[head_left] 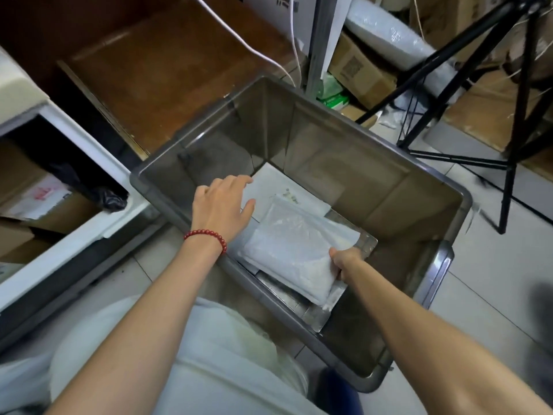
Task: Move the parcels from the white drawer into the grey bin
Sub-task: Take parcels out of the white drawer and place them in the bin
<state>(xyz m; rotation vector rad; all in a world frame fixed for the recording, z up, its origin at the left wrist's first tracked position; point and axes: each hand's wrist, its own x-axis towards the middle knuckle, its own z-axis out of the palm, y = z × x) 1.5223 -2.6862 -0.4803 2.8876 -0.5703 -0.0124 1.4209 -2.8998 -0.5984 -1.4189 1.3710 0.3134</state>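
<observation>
Bagged parcel being set down inside the grey bin

Nearest the camera, the right hand (344, 260) reaches down into the grey bin (344, 163) and pinches the near corner of a bagged parcel (296, 250). The thumb lies on top, and the other fingers are hidden under the plastic. Holding it by one corner probably lets the flat, floppy packet be lowered level onto the pile rather than dropped. It lies low in the bin, across other flat packets on the bin floor, and it seems to be resting there already, though the grip is not released.

Further in, at the bin's left wall, the left hand (223, 205) is spread with relaxed fingers and grasps nothing. It hangs over the edge of a white flat parcel (287, 187) that lies toward the bin's far corner, perhaps to steady the stack, but whether it touches cannot be told. A red bead bracelet (206, 236) sits on that wrist.

Left of the bin the white drawer (89, 163) stands open, with cardboard boxes (39, 199) and a black bag (98, 193) inside, so more looks left to move. Beyond the bin's right side stands a black tripod (508, 163)
</observation>
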